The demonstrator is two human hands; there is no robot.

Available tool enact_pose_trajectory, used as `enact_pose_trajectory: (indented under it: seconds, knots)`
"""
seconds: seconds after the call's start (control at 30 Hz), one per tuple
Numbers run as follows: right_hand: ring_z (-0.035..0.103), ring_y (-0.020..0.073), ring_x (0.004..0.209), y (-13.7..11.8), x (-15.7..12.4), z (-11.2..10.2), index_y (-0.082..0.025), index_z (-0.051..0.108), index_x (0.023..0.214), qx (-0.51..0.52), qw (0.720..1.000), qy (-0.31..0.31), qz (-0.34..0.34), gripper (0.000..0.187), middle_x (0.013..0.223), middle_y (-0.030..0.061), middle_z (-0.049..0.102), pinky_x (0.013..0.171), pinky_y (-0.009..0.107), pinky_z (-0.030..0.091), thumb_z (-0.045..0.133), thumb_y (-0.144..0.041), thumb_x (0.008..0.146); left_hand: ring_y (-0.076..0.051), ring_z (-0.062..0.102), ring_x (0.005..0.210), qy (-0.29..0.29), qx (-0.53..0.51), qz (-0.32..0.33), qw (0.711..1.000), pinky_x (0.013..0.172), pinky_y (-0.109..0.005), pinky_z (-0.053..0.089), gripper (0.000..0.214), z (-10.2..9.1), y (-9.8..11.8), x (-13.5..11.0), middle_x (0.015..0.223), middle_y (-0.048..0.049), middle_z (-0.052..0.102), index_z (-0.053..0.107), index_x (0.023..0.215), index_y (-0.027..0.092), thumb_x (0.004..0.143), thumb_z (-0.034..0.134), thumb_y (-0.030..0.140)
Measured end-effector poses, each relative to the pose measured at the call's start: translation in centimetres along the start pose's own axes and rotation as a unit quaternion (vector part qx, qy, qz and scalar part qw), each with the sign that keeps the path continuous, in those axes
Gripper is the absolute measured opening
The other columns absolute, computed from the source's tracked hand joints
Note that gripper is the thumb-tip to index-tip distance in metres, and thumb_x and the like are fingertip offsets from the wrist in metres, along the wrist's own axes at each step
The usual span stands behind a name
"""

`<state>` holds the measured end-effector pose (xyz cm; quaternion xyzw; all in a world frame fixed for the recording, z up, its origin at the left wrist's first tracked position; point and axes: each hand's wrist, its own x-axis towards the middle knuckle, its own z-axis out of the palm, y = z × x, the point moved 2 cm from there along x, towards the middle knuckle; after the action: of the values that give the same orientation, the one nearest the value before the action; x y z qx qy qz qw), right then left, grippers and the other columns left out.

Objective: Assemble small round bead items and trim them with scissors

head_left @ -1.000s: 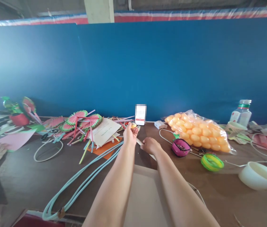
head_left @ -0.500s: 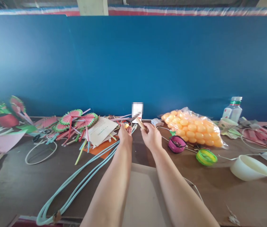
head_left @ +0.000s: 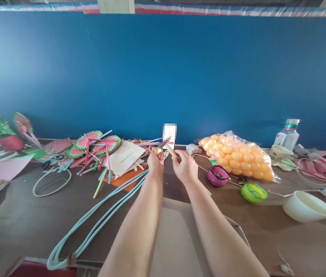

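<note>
My left hand is out in front of me, its fingers curled round a small shiny yellow-orange object whose kind I cannot make out. In my right hand is a tool with a pale wooden handle, gripped between thumb and fingers. Its dark end points left, close above my left hand; I cannot tell if it touches the object. Behind both hands a white phone-like panel, partly blurred out, stands against the blue board. Blue-green tubing runs from beside my left hand toward the table's front edge.
Paper fans, strips and printed sheets lie to the left. On the right are a bag of orange balls, a magenta pouch, a yellow-green coil, a white cup and a bottle. A blue board closes off the back.
The view has shifted slightly, so most things sit a little further right. Both hands keep their grips, with the tool's dark end still near the left hand.
</note>
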<state>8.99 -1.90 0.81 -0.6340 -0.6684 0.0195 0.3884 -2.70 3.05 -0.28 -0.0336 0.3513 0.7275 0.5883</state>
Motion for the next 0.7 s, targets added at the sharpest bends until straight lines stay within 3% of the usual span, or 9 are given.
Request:
enact_pose_trajectory:
  seconds: [0.3, 0.7]
  knots:
    - [0.064, 0.0203, 0.091, -0.09, -0.19, 0.31, -0.027, 0.067, 0.113, -0.004, 1.0, 0.008, -0.005, 0.027, 0.114, 0.0047, 0.067, 0.071, 0.028, 0.045, 0.056, -0.027, 0.088, -0.009, 0.06, 0.061, -0.003, 0.005, -0.003, 1.0, 0.062, -0.019, 0.057, 0.01, 0.01, -0.21, 0.21, 0.076, -0.0022, 0.057, 0.061, 0.102, 0.017, 0.093, 0.059, 0.021]
    - [0.063, 0.0207, 0.096, -0.05, -0.17, 0.55, -0.025, 0.065, 0.113, 0.002, 1.0, 0.018, 0.009, 0.026, 0.114, 0.0057, 0.066, 0.071, 0.028, 0.044, 0.055, -0.027, 0.089, -0.007, 0.058, 0.058, 0.006, 0.026, -0.025, 0.999, 0.057, -0.015, 0.053, 0.013, -0.18, -0.38, 0.3, 0.079, -0.0037, 0.061, 0.06, 0.096, 0.016, 0.095, 0.057, 0.028]
